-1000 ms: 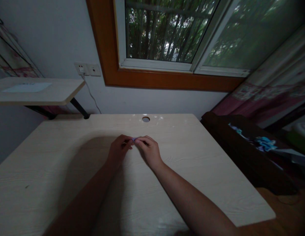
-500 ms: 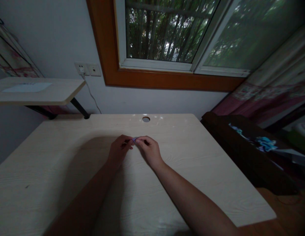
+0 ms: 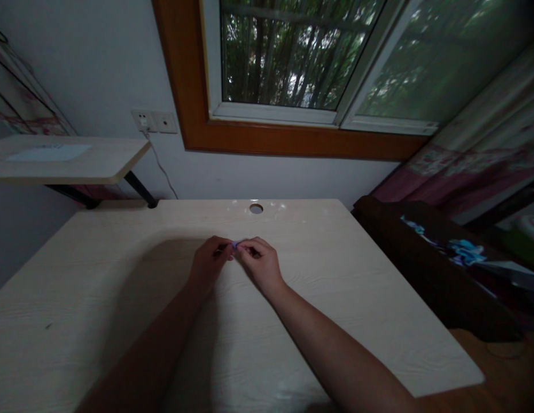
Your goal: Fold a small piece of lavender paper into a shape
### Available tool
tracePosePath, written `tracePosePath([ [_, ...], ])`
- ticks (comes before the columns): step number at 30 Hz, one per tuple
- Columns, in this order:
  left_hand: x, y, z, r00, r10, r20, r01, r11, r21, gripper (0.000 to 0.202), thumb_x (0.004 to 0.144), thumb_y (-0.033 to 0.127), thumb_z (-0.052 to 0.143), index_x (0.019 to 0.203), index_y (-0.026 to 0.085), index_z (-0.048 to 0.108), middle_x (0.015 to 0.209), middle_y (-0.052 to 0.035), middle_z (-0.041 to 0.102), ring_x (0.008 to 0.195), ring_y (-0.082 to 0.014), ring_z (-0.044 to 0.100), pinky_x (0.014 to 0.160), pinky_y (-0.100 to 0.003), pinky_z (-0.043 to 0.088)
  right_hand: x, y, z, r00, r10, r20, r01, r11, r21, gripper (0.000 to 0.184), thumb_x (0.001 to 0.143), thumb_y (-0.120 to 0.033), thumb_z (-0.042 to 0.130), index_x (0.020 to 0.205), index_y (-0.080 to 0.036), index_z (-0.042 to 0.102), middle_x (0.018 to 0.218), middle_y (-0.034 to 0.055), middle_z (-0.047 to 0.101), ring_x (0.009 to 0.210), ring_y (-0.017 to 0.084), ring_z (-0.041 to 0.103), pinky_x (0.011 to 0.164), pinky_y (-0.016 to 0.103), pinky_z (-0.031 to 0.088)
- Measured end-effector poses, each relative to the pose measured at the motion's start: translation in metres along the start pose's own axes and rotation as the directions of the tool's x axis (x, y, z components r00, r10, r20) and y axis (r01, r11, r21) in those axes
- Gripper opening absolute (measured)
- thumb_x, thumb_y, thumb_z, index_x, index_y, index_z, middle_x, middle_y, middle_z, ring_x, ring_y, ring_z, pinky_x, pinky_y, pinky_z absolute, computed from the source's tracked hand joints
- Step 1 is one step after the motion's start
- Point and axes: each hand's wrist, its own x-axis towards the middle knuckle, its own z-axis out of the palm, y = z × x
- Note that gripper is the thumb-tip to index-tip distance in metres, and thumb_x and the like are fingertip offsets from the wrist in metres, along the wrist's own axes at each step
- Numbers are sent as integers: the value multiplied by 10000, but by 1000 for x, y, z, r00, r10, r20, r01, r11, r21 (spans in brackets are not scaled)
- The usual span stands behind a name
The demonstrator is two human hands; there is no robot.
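Note:
A small purple piece (image 3: 234,244), too little to tell its kind, is pinched between the fingertips of both hands over the desk (image 3: 335,258). My left hand (image 3: 209,258) grips it from the left with thumb and forefinger closed. From the right, my right hand (image 3: 263,261) holds it the same way, its other fingers curled. The fingers cover most of the piece.
At the desk's back edge is a round cable hole (image 3: 256,209). A raised shelf (image 3: 120,158) with a paper (image 3: 49,152) on it stands at the left. Beyond the right edge is dark brown furniture (image 3: 421,258) with blue cloth (image 3: 464,251) on it.
The fingers of my right hand have shifted slightly about the purple piece, and less of it shows. Both arms stay where they were.

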Motion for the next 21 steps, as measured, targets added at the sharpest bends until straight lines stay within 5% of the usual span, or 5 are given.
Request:
tracePosePath([
  [21, -3, 1, -1, 995, 81, 56, -81, 997, -4, 208, 915, 316, 560, 1042, 213, 688, 957, -53, 647, 748, -144, 665, 711, -275, 586, -1, -3, -2, 997, -69, 43, 75, 985, -155, 87, 806, -164, 647, 808, -229, 706, 772, 10, 626, 714, 160, 589, 670, 276, 473],
])
